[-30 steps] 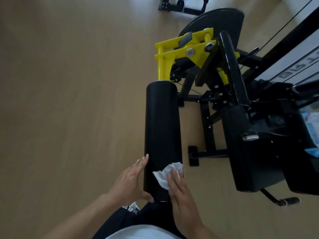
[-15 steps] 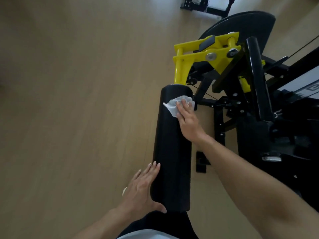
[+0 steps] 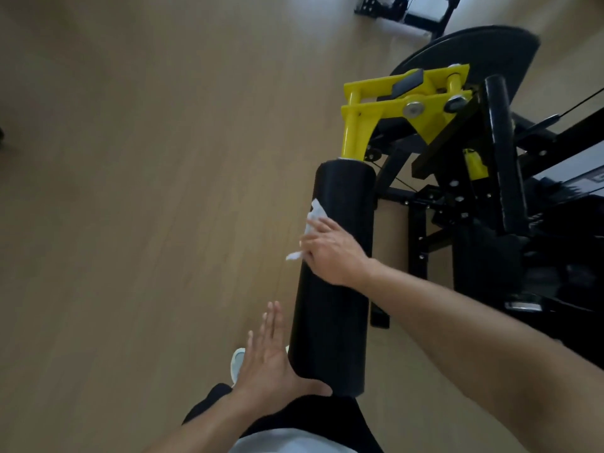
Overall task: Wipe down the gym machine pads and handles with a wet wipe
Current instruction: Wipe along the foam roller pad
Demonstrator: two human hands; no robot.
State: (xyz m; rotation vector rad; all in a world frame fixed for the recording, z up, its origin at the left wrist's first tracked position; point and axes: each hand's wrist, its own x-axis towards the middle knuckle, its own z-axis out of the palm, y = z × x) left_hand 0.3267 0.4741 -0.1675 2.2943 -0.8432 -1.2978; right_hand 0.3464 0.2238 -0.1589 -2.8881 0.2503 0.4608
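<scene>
A long black roller pad (image 3: 340,322) runs from my lap up to a yellow bracket (image 3: 362,125) on the gym machine. My right hand (image 3: 333,253) reaches across the pad and holds a crumpled white wet wipe (image 3: 316,211) against its upper left side, fingers bent over it. The wipe's ends stick out above and below my fingers. My left hand (image 3: 271,364) lies flat along the pad's lower left side, fingers straight, thumb under the near end.
To the right stand the machine's black frame, a shiny black bar (image 3: 503,158) and a dark pad (image 3: 483,263). A black round plate (image 3: 474,50) sits behind the bracket. Another machine's base (image 3: 402,11) is at the top. Wooden floor spreads left; my shoe (image 3: 238,359) shows below.
My right hand slid the wipe from the pad's near end up to its far end, then back down and over to the left side. My left hand stayed at the near end.
</scene>
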